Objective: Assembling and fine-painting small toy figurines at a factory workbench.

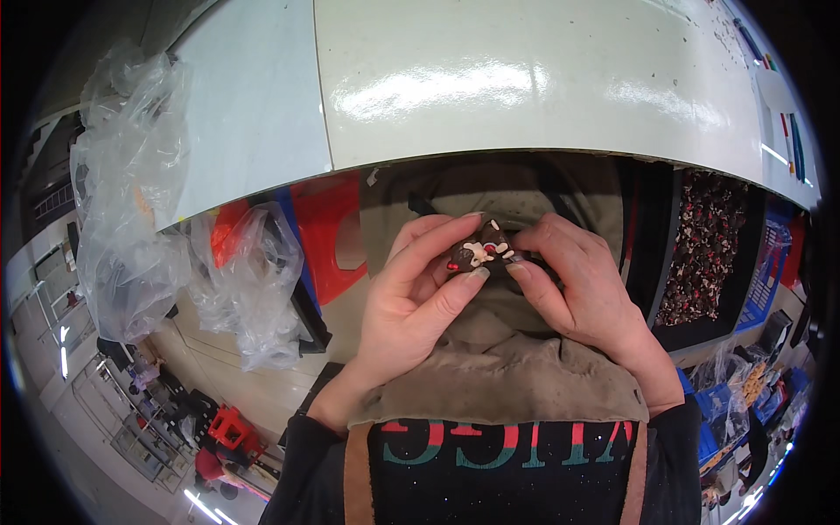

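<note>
Over my lap, both hands hold small dark brown pieces with cream and red parts [479, 251], which look like little moulded figures. My left hand [402, 302] pinches them between thumb and fingers. From the other side, my right hand [584, 284] closes its thumb and fingertips on their right edge. The fingers hide part of the pieces, so I cannot tell how many there are. To the right stands a black bin [667, 337] filled with many similar brown, cream and red pieces [707, 249].
A white glossy table [525, 105] spans the far side. Clear plastic bags [131, 192] hang at the left, by a red stool [325, 249]. A blue crate [763, 271] sits beyond the black bin. A brown apron [507, 376] covers my lap. Another person [210, 464] is at lower left.
</note>
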